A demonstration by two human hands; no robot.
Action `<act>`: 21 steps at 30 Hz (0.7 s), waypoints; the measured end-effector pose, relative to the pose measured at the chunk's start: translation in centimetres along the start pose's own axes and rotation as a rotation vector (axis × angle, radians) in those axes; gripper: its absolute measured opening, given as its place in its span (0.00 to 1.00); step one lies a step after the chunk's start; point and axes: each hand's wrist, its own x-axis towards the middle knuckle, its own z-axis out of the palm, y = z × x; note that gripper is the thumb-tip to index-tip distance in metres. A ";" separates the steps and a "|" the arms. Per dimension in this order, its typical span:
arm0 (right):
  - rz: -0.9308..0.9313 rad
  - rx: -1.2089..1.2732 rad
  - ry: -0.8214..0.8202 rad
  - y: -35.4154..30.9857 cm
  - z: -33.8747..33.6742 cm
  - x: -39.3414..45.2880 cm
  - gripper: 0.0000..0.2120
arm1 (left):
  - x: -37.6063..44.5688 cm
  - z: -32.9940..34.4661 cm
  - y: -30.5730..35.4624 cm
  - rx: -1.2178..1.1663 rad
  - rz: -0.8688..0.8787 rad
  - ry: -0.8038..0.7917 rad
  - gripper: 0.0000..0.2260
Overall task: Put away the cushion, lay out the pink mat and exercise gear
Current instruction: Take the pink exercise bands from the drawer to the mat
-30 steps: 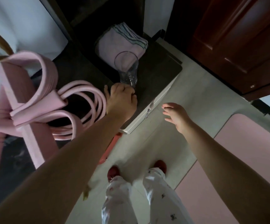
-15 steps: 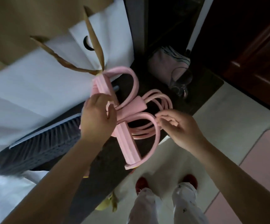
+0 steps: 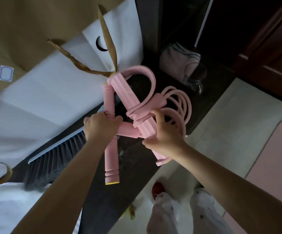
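A pink resistance-band pedal puller [image 3: 142, 115], with foam bars, strap loops and coiled tubes, lies on a dark cabinet top [image 3: 133, 159]. My left hand [image 3: 101, 125] is shut around its long foam handle [image 3: 110, 157], which ends in a yellow cap. My right hand [image 3: 163, 135] grips the ribbed foot bar where the tubes wrap around it. The pink mat [image 3: 275, 159] lies flat on the pale floor at the right edge. No cushion is in view.
A white paper bag [image 3: 113, 39] with tan ribbon handles stands behind the gear. A grey brush [image 3: 52, 159] lies at the left. A folded pink towel [image 3: 175, 61] and a glass [image 3: 194, 76] sit at the back of the cabinet. My feet [image 3: 157, 191] stand below.
My left hand slid from the upper foam bar down to the long handle. My right hand closed on the ribbed bar and the gear lifted and turned slightly.
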 end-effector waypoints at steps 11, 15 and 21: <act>0.035 0.238 0.105 2.9 -11.5 -4.9 0.42 | -5.8 -2.4 6.2 -0.287 0.429 0.044 0.03; 0.067 0.358 0.226 5.2 -15.5 -8.3 0.43 | -7.5 -1.1 11.4 -0.287 0.523 -0.080 0.03; 0.141 0.551 0.458 10.2 -20.6 -15.5 0.39 | -11.9 4.9 21.2 -0.204 0.792 -0.328 0.05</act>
